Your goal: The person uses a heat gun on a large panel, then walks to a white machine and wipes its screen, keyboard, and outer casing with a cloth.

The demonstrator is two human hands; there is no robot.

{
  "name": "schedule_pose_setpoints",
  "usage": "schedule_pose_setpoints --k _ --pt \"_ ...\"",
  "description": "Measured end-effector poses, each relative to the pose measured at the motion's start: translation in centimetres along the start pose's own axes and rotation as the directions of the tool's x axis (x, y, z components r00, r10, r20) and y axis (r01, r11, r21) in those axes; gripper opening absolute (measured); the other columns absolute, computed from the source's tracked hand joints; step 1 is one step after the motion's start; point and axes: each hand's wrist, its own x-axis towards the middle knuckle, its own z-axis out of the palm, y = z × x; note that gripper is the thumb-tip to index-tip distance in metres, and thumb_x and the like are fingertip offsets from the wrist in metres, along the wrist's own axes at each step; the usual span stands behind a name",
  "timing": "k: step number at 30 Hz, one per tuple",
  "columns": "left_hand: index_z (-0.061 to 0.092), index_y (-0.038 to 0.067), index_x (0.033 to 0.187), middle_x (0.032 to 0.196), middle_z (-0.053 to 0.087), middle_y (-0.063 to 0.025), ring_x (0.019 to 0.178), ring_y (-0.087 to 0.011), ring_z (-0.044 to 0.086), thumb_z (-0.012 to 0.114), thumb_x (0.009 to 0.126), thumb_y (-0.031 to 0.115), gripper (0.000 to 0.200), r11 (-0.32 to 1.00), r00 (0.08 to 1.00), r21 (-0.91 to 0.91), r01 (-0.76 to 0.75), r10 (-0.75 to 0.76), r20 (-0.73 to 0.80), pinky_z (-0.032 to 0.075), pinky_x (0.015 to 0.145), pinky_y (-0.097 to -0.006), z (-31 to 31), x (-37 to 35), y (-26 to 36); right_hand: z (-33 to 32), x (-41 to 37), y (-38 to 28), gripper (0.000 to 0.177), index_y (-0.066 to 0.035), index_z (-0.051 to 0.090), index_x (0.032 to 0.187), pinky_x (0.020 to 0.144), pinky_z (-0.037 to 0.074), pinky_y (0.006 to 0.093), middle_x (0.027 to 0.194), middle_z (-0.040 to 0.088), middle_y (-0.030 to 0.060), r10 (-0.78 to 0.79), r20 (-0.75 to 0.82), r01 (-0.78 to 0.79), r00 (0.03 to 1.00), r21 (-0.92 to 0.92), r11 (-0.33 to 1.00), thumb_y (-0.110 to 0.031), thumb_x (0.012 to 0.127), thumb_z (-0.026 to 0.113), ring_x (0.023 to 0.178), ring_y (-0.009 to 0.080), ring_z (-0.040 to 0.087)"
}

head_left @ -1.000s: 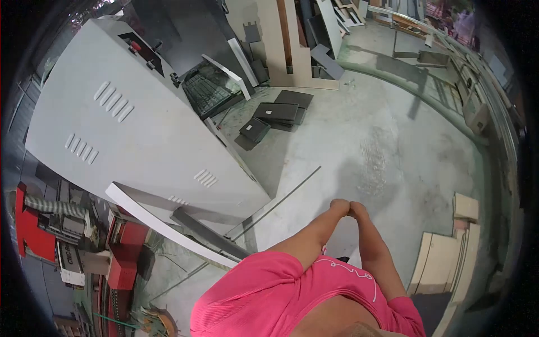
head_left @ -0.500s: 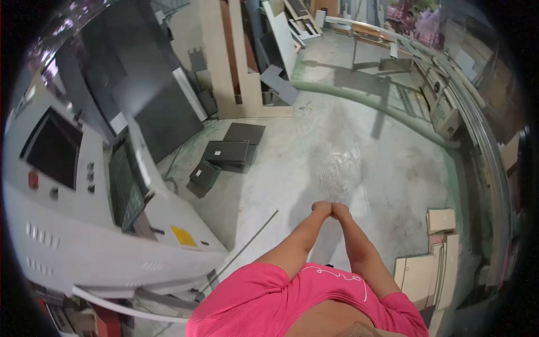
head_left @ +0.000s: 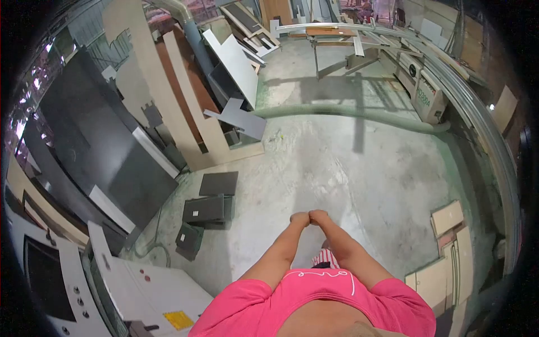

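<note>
My left hand point(head_left: 300, 218) and my right hand point(head_left: 319, 217) are held out in front of my body, close together over the concrete floor point(head_left: 387, 185). The fingers of both look curled in, and the knuckles nearly touch. Whatever they hold, if anything, is too small or hidden to name. Both arms come out of pink sleeves. To the left of my hands, dark panels point(head_left: 204, 209) are stacked on the floor.
A grey machine with a screen point(head_left: 48, 275) stands at lower left. Large dark boards point(head_left: 106, 140) and pale panels point(head_left: 210, 132) lean at the left. A thick hose point(head_left: 348, 112) crosses the floor ahead. Cut boards point(head_left: 432, 283) lie at lower right, below long metal rails point(head_left: 483, 118).
The view has moved forward and turned, so the machine has slid down and left and the hose looks nearer. Both hands stay close together, now slightly lower and further left in view.
</note>
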Motion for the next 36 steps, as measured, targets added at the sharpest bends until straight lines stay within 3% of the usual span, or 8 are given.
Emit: schedule_pose_setpoints --k 5,10,18,20,24,25,27,36 --pt "0.065 0.009 0.101 0.108 0.062 -0.0133 0.100 -0.0289 0.060 0.052 0.078 0.017 0.027 0.998 0.998 -0.045 0.038 -0.040 -0.042 0.049 0.079 -0.0428 -10.8 9.3 2.7 -9.8 9.8 5.5 0.028 -0.007 0.067 0.094 0.074 0.050 0.0419 0.098 0.064 0.0165 -0.039 -0.026 0.038 0.999 -0.028 0.999 -0.023 0.076 0.053 0.093 0.0302 0.062" --pt "0.066 0.009 0.099 0.105 0.062 -0.0157 0.099 -0.0296 0.060 0.050 0.079 0.019 0.027 0.989 0.995 -0.144 -0.046 0.034 -0.090 0.048 0.080 -0.0434 -15.0 18.6 3.9 -15.9 16.7 9.9 0.027 -0.008 0.067 0.093 0.074 0.051 0.0426 0.096 0.065 0.0155 0.035 -0.043 -0.038 0.998 -0.075 0.996 -0.024 0.074 0.055 0.090 0.0299 0.063" --pt "0.064 0.011 0.106 0.115 0.059 -0.0126 0.106 -0.0278 0.057 0.051 0.081 0.018 0.029 0.998 0.992 -0.049 -0.036 0.042 0.123 0.046 0.084 -0.0433 -23.3 35.5 2.0 -23.5 31.3 14.9 0.023 -0.010 0.068 0.090 0.069 0.052 0.0426 0.096 0.066 0.0134 0.079 0.031 -0.078 0.996 -0.053 0.996 -0.022 0.075 0.057 0.089 0.0294 0.064" --pt "0.064 0.008 0.101 0.107 0.061 -0.0158 0.099 -0.0309 0.059 0.057 0.075 0.028 0.034 0.998 0.999 -0.038 -0.040 0.040 -0.003 0.048 0.082 -0.0413 -28.2 40.8 1.7 -28.0 35.4 15.8 0.021 -0.010 0.069 0.089 0.070 0.052 0.0423 0.096 0.066 0.0129 0.126 -0.034 -0.128 0.991 -0.051 0.990 -0.020 0.075 0.057 0.089 0.0290 0.064" --pt "0.064 0.007 0.102 0.108 0.061 -0.0161 0.101 -0.0319 0.058 0.058 0.076 0.026 0.032 0.994 0.995 -0.043 -0.101 0.100 -0.020 0.048 0.082 -0.0427 -38.2 48.3 1.5 -35.8 42.9 17.9 0.023 -0.009 0.068 0.091 0.069 0.052 0.0420 0.093 0.066 0.0140 0.171 -0.045 -0.175 0.984 -0.088 0.981 -0.018 0.077 0.051 0.087 0.0293 0.064" --pt "0.064 0.010 0.104 0.111 0.061 -0.0123 0.104 -0.0280 0.058 0.051 0.080 0.015 0.028 0.997 0.997 -0.029 -0.075 0.074 -0.027 0.048 0.081 -0.0401 -40.4 49.9 1.8 -37.4 45.2 18.1 0.023 -0.008 0.067 0.090 0.068 0.052 0.0421 0.092 0.066 0.0144 0.192 -0.130 -0.197 0.973 -0.028 0.980 -0.017 0.078 0.050 0.087 0.0292 0.064" --pt "0.065 0.008 0.103 0.111 0.060 -0.0141 0.104 -0.0297 0.058 0.054 0.079 0.018 0.028 0.995 0.996 -0.052 -0.084 0.082 -0.045 0.048 0.082 -0.0414 -43.0 53.2 1.3 -39.9 48.4 18.2 0.022 -0.006 0.067 0.088 0.067 0.052 0.0426 0.091 0.066 0.0150 0.224 -0.226 -0.217 0.948 0.060 0.974 -0.016 0.079 0.048 0.086 0.0291 0.064" --pt "0.063 0.010 0.106 0.114 0.059 -0.0134 0.106 -0.0287 0.057 0.049 0.083 0.017 0.028 0.996 0.995 0.010 -0.088 0.088 0.037 0.046 0.084 -0.0411 -49.6 64.2 -2.6 -44.4 60.8 20.1 0.022 -0.008 0.066 0.093 0.072 0.050 0.0426 0.097 0.065 0.0138 0.273 -0.036 -0.272 0.961 0.032 0.962 -0.014 0.076 0.054 0.091 0.0289 0.063"
